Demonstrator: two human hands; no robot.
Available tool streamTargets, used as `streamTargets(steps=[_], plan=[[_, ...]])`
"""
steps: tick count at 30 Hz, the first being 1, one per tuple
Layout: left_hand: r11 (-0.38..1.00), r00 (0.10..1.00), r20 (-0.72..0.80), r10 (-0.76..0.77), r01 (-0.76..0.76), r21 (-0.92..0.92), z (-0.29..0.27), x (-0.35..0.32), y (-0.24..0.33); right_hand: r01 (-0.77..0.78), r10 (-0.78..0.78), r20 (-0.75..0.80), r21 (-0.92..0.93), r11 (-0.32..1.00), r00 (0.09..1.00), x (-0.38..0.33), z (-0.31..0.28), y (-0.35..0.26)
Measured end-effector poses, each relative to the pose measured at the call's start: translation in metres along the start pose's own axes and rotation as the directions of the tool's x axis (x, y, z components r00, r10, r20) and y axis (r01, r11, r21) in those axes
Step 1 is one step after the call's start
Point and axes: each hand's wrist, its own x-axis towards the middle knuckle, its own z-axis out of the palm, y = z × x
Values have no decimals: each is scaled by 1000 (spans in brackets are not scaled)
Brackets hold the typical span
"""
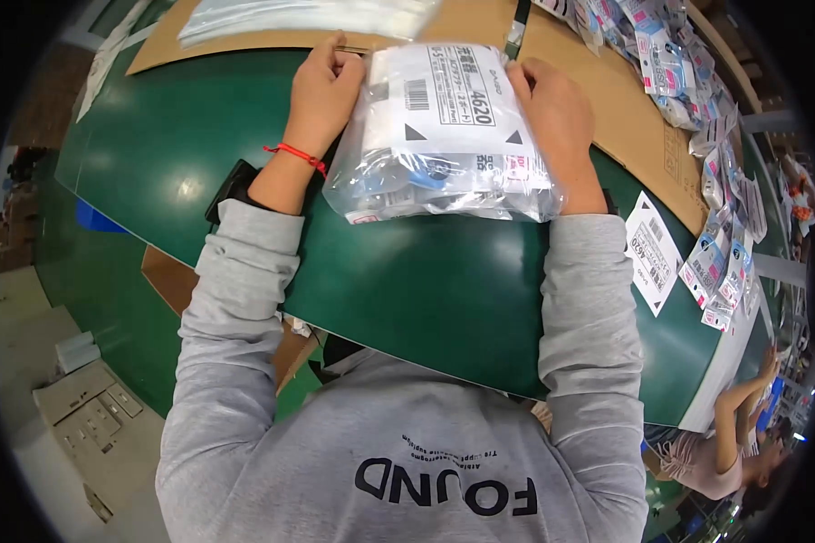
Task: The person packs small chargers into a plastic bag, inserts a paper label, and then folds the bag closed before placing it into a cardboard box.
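Broadly, a green table [199, 136] is carrying everything, with a brown cardboard sheet [607, 100] lying across its far side and a row of small packets [715, 244] trailing down the right edge. At the centre, a clear plastic bag [439, 136] is resting on the table, already filled with small packaged items and bearing a white label on top; judging by this, the filling is done and only its far opening is being dealt with. Both forearms are reaching forward, 1 on each side. The left hand [321, 90] and right hand [557, 113] are pinching the bag's 2 far corners, fingers closed on the plastic.
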Motion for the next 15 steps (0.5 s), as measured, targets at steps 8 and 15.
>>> streamTargets(steps=[8,15], plan=[[987,985,-102,138,-145,-70,-8,-12,-6,3,-3,-3,-53,999,1000,-23,-5,10],[790,949,-52,-309,226,-570,-39,-23,11,345,-328,-107,261,902,939,-18,-68,-52]])
